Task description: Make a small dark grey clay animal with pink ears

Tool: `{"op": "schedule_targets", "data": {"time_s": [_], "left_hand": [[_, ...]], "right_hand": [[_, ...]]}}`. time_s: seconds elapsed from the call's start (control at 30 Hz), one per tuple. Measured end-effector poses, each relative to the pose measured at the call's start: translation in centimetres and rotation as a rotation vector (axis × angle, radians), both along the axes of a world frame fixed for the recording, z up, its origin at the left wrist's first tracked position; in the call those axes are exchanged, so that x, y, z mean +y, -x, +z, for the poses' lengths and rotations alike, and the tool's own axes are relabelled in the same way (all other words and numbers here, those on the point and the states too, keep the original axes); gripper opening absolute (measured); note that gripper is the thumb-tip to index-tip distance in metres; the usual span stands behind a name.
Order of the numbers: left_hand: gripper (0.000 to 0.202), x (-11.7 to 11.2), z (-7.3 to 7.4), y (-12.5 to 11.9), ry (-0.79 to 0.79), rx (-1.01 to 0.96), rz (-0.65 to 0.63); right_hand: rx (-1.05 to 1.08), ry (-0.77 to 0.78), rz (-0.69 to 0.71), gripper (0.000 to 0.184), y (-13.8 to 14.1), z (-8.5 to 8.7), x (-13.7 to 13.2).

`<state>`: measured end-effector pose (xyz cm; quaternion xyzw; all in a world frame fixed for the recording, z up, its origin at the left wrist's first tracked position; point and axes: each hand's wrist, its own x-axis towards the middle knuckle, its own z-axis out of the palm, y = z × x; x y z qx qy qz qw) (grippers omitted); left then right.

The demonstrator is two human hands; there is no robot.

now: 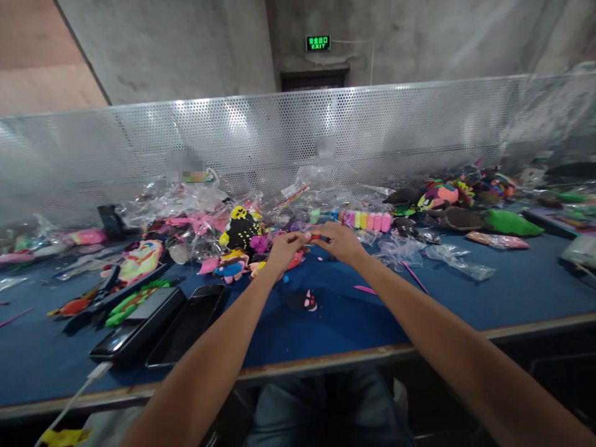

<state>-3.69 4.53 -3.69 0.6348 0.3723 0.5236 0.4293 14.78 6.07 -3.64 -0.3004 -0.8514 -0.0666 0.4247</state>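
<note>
Both my arms reach out over a blue table [512, 292]. My left hand [285, 248] and my right hand [342, 241] meet at the middle, fingers pinched together on a small red piece of clay [315, 236] held between them. Just beyond the hands lie a black and yellow clay figure [241, 228] and a row of coloured clay blocks [367, 220]. Below the hands a small dark clay shape with pink marks [305, 301] rests on the table.
Clear plastic bags [186, 202] and several clay figures litter the far side. A phone [189, 323] and a black power bank [135, 326] with a white cable lie at front left. A perforated metal screen [419, 130] stands behind the table.
</note>
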Motion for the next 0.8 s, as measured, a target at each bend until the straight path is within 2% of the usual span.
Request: {"op": "schedule_targets", "data": {"time_s": [0.2,0.37,0.53,0.7,0.8], "left_hand": [[0.049,-0.1,-0.1,0.2,0.008,0.037,-0.024],[0.053,-0.3,-0.1,0.0,0.031,0.052,-0.098],[0.048,-0.4,-0.2,0.0,0.109,-0.004,-0.145],[0.049,-0.8,0.0,0.0,0.165,0.005,-0.216],[0.048,-1.1,0.1,-0.2,0.164,-0.014,-0.228]], "right_hand": [[0.001,0.024,0.027,0.033,0.0,0.1,-0.2],[0.010,0.060,0.077,0.030,0.2,0.2,-0.3],[0.016,0.065,0.114,0.035,0.2,0.2,-0.4],[-0.004,0.025,0.171,0.029,0.2,-0.1,0.1],[-0.008,0.029,0.154,0.033,0.2,-0.1,0.2]]}}
